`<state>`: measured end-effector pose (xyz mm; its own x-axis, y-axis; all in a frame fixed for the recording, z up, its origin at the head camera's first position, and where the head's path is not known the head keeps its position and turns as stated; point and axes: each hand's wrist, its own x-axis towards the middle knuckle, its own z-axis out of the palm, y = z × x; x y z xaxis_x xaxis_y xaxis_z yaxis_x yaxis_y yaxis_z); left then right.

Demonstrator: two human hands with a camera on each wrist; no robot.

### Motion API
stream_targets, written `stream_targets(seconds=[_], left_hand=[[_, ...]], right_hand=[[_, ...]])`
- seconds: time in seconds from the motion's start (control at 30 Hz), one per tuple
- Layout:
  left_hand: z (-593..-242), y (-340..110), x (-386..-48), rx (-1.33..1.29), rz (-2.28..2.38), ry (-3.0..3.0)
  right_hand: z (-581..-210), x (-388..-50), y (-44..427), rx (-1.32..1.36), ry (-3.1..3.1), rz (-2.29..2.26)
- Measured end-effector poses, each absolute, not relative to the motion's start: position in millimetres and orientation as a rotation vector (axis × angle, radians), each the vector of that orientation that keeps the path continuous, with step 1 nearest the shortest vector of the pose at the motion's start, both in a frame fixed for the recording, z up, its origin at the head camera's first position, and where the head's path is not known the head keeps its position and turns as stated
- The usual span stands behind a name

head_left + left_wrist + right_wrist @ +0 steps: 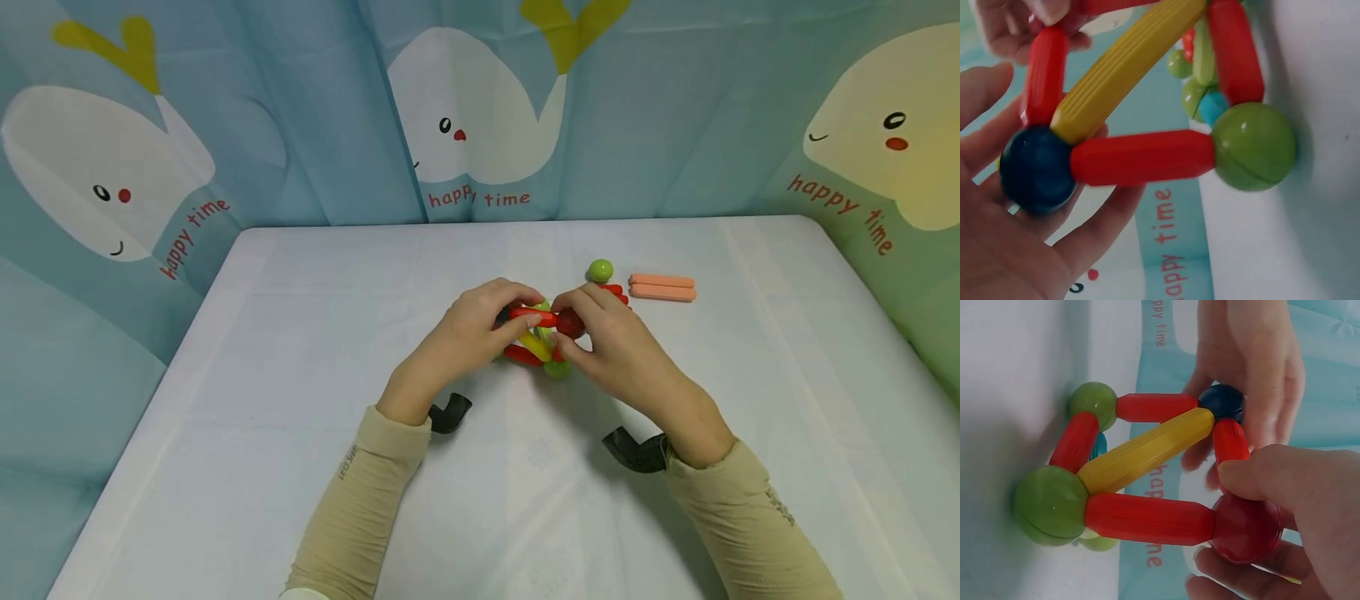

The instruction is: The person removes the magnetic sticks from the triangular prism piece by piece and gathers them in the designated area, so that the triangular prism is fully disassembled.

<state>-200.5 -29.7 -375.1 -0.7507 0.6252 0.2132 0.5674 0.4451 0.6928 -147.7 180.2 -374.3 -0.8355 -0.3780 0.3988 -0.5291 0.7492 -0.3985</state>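
Observation:
A square frame of red rods with a diagonal yellow rod stands on the table, balls at its corners. Its two lower corners are green balls. At the upper left corner, the left hand holds the dark blue ball, its fingers behind it. The right hand grips the dark red ball at the upper right corner, thumb over the top beside the upper red rod. More green balls and a light green rod show behind the frame, partly hidden.
Beyond the right hand lie a loose green ball, red rods partly covered by the hand, and two salmon-coloured rods. A white cloth covers the table. A blue whale-print curtain hangs behind.

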Motion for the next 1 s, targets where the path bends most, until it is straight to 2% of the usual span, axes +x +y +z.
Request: stream_targets(seconds=[1.0], left_hand=[[-377.0, -27.9, -197.4, 1.161, 1.027, 2.630]], right_hand=[[-369.6, -143.7, 175.4, 0.744, -2.690, 0.870]])
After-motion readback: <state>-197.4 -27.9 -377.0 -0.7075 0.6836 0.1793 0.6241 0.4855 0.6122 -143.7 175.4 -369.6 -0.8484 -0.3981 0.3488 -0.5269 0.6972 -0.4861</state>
